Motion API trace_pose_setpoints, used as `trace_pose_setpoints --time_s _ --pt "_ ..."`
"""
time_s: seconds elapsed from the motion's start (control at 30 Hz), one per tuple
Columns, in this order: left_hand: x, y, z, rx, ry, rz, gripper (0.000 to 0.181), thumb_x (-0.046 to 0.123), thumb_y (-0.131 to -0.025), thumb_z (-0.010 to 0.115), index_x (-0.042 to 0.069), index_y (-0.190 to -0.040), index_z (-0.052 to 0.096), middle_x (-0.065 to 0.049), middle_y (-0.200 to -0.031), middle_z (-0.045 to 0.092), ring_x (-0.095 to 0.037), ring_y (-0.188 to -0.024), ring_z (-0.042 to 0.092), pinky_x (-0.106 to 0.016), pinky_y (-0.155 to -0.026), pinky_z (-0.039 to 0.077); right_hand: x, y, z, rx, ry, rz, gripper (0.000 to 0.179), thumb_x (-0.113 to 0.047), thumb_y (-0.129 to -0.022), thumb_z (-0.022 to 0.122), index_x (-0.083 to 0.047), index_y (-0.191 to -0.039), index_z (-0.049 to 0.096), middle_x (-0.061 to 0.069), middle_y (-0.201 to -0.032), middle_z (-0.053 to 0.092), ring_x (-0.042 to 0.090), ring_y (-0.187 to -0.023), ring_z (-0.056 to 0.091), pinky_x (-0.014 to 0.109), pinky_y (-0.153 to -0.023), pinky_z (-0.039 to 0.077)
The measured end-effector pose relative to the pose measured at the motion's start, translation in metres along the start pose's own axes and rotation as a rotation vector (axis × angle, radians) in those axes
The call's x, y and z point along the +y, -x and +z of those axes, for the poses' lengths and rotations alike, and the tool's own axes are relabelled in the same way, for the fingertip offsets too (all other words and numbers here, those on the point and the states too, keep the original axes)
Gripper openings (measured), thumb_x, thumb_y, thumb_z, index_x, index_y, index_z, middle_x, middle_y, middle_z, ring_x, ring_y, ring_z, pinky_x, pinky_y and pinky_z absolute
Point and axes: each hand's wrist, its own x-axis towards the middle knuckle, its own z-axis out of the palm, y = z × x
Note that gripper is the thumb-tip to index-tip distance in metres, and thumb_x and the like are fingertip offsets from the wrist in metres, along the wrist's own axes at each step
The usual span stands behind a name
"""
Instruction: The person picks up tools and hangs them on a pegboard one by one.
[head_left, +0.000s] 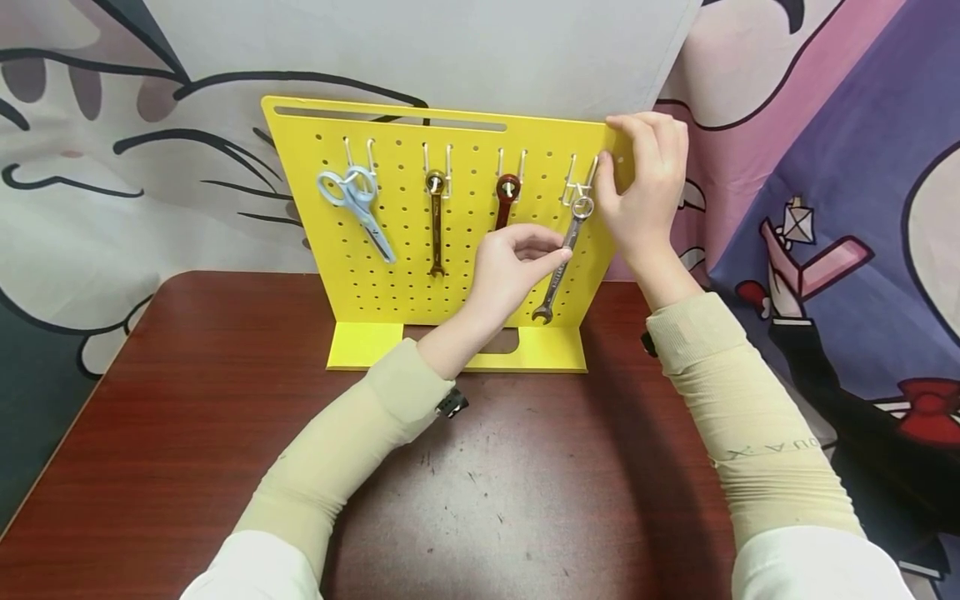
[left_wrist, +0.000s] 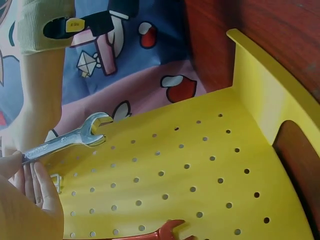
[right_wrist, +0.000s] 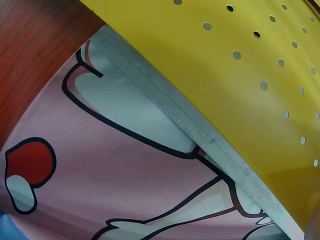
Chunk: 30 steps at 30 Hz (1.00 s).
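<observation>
My left hand pinches the shaft of a silver combination wrench between thumb and fingers. The wrench's ring end is up by the rightmost white hook, and its open jaw points down in front of the board. Whether the ring sits on the hook I cannot tell. With the thumb in front and fingers over the edge, my right hand grips the upper right corner of the yellow pegboard. In the left wrist view the wrench's open end shows past my fingers.
From other white hooks hang light blue scissors, a brass-toned wrench and a red wrench, partly behind my left hand. The board's foot rests on a dark red wooden table. Patterned cloth hangs behind.
</observation>
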Motion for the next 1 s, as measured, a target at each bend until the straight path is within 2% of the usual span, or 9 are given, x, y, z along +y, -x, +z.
trace_pose_setpoints --time_s 0.37,1.0 --pt "0.002 -0.010 0.003 0.002 0.007 -0.062 0.016 0.008 -0.094 0.081 -0.001 -0.109 0.079 -0.018 -0.110 0.080 -0.028 -0.098 0.077 -0.023 -0.086 0.061 0.000 0.001 0.000 0.002 -0.002 0.003 0.031 -0.013 -0.093 0.065 -0.002 -0.121 0.073 0.023 -0.119 0.067 0.040 -0.115 0.054 0.040 -0.107 0.041" --pt "-0.010 -0.021 0.011 0.065 0.022 -0.057 0.017 0.005 -0.093 0.082 -0.003 -0.107 0.080 -0.020 -0.109 0.080 -0.030 -0.098 0.078 -0.020 -0.084 0.061 0.001 0.001 0.002 0.015 -0.010 0.003 0.032 -0.013 -0.092 0.065 -0.002 -0.120 0.073 0.023 -0.118 0.067 0.041 -0.113 0.054 0.040 -0.106 0.040"
